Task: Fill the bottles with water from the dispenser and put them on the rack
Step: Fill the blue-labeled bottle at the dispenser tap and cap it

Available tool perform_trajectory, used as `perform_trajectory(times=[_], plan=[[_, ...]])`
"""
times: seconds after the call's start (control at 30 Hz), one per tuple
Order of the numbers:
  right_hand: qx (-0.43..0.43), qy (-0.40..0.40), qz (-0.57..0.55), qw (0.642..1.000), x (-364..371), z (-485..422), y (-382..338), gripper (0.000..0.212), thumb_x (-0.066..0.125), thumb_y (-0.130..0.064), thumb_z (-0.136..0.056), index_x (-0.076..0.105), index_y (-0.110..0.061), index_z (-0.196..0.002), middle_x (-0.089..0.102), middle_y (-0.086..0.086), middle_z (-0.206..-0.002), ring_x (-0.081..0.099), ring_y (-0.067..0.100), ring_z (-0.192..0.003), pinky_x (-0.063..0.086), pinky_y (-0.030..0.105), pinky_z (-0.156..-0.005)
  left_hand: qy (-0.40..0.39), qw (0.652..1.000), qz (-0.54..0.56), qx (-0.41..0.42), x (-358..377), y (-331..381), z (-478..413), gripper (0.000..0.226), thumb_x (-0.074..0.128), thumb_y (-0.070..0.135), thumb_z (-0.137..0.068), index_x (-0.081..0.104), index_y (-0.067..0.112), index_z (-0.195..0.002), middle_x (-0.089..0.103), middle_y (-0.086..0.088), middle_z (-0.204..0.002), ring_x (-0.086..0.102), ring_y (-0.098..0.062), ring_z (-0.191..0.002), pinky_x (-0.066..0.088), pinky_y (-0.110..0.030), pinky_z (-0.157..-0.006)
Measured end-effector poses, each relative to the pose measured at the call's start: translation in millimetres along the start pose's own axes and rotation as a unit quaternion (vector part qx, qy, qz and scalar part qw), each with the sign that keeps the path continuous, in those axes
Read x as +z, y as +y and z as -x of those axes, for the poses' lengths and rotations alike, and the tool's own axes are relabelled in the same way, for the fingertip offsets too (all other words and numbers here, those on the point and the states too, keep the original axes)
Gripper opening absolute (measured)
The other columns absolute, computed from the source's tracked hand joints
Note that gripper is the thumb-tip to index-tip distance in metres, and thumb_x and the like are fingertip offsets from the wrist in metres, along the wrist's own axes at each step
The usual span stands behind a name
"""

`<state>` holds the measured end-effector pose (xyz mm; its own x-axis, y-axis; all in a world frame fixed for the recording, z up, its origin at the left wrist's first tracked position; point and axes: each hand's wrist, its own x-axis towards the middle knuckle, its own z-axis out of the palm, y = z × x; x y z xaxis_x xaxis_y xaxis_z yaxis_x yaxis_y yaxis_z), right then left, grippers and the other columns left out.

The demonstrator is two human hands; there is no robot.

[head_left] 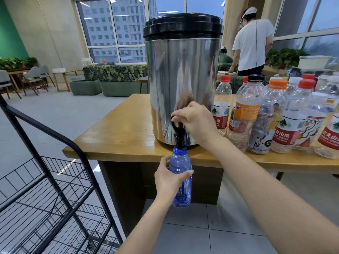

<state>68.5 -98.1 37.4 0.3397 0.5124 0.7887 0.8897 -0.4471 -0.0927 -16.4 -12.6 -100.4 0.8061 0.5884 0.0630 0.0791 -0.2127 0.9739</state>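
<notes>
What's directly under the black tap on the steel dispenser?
A blue translucent plastic bottle, gripped by the left hand, its neck up at the spout. The right hand covers the tap lever's top; water flow can't be seen.

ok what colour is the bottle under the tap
The bottle is see-through blue, best seen in the head view.

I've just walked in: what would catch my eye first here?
The big steel water dispenser with a black lid stands at the near edge of the wooden table. The left hand holds a blue bottle under its tap, which the right hand grips. To its right, capped clear bottles crowd the table.
</notes>
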Motion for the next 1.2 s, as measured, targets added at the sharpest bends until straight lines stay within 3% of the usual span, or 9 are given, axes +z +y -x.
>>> perform_trajectory(times=[0.1, 0.23, 0.37, 0.5, 0.63, 0.83, 1.03, 1.13, 1.2], plan=[[0.017, -0.010, -0.039, 0.999, -1, 5, 5, 0.019, 0.065, -0.023, -0.090, 0.075, -0.016, -0.104, 0.071, 0.004, -0.084, 0.053, 0.017, -0.077, 0.044, 0.036, -0.070, -0.002, 1.000, -0.002, 0.005, -1, -1, -2, 0.072, 0.092, 0.025, -0.063, 0.046, 0.036, -0.118, 0.052, 0.023, -0.103, 0.054, -0.003, -0.103, 0.050, -0.040, -0.101], [0.070, 0.041, -0.084, 0.993, -18, 18, 22, 0.029, 0.064, -0.028, -0.090, 0.070, -0.014, -0.115, 0.073, -0.002, -0.102, 0.057, 0.008, -0.086, 0.048, 0.026, -0.075, -0.005, 1.000, -0.003, 0.012, -2, -2, -2, 0.076, 0.092, 0.026, -0.062, 0.047, 0.034, -0.123, 0.053, 0.020, -0.109, 0.055, -0.005, -0.107, 0.049, -0.041, -0.102], [0.152, 0.064, -0.054, 0.985, -38, 47, 52, 0.024, 0.064, -0.020, -0.092, 0.070, -0.011, -0.114, 0.072, 0.001, -0.104, 0.062, 0.006, -0.088, 0.045, 0.013, -0.078, -0.005, 1.000, -0.004, 0.021, -2, -2, -1, 0.078, 0.091, 0.026, -0.064, 0.047, 0.030, -0.128, 0.051, 0.020, -0.108, 0.052, -0.004, -0.105, 0.049, -0.038, -0.101], [0.242, -0.050, 0.011, 0.969, -26, 77, 72, 0.023, 0.063, -0.016, -0.093, 0.068, -0.011, -0.114, 0.069, 0.005, -0.108, 0.059, 0.014, -0.094, 0.042, 0.025, -0.084, -0.006, 1.000, -0.003, 0.025, 0, -5, 3, 0.075, 0.092, 0.024, -0.063, 0.049, 0.029, -0.125, 0.050, 0.025, -0.102, 0.053, 0.000, -0.099, 0.049, -0.034, -0.100], [0.250, -0.231, 0.100, 0.935, 8, 86, 76, 0.024, 0.054, -0.026, -0.097, 0.059, -0.010, -0.114, 0.059, 0.012, -0.114, 0.059, 0.033, -0.103, 0.050, 0.040, -0.081, -0.008, 1.000, 0.004, 0.019, 3, -10, 8, 0.072, 0.092, 0.023, -0.062, 0.050, 0.031, -0.121, 0.053, 0.026, -0.103, 0.054, 0.006, -0.095, 0.048, -0.034, -0.099], [0.284, -0.257, 0.103, 0.918, 29, 83, 80, 0.030, 0.059, -0.029, -0.095, 0.060, -0.014, -0.121, 0.062, 0.013, -0.115, 0.058, 0.031, -0.107, 0.049, 0.039, -0.083, -0.024, 0.999, -0.007, 0.022, 1, -17, 16, 0.073, 0.091, 0.023, -0.064, 0.048, 0.033, -0.122, 0.052, 0.027, -0.103, 0.052, 0.009, -0.094, 0.046, -0.028, -0.097], [0.305, -0.249, 0.027, 0.919, 18, 84, 78, 0.030, 0.067, -0.023, -0.089, 0.062, -0.019, -0.118, 0.062, 0.006, -0.115, 0.058, 0.024, -0.107, 0.049, 0.033, -0.085, -0.046, 0.998, -0.017, 0.034, -5, -17, 22, 0.072, 0.091, 0.024, -0.064, 0.046, 0.038, -0.119, 0.054, 0.029, -0.104, 0.053, 0.010, -0.096, 0.042, -0.011, -0.082], [0.233, -0.233, -0.119, 0.937, -6, 77, 62, 0.031, 0.071, -0.019, -0.086, 0.064, -0.023, -0.116, 0.065, -0.002, -0.113, 0.059, 0.014, -0.107, 0.046, 0.023, -0.087, -0.058, 0.997, -0.023, 0.041, -8, -18, 27, 0.074, 0.092, 0.027, -0.063, 0.048, 0.038, -0.121, 0.058, 0.025, -0.109, 0.057, 0.006, -0.102, 0.044, -0.010, -0.082], [0.167, -0.253, -0.235, 0.924, -29, 69, 42, 0.033, 0.072, -0.017, -0.085, 0.066, -0.021, -0.118, 0.066, -0.007, -0.113, 0.060, 0.003, -0.107, 0.048, 0.018, -0.091, -0.072, 0.996, -0.030, 0.045, -10, -17, 31, 0.074, 0.092, 0.028, -0.062, 0.049, 0.039, -0.122, 0.060, 0.024, -0.109, 0.057, 0.006, -0.102, 0.045, -0.009, -0.079]])
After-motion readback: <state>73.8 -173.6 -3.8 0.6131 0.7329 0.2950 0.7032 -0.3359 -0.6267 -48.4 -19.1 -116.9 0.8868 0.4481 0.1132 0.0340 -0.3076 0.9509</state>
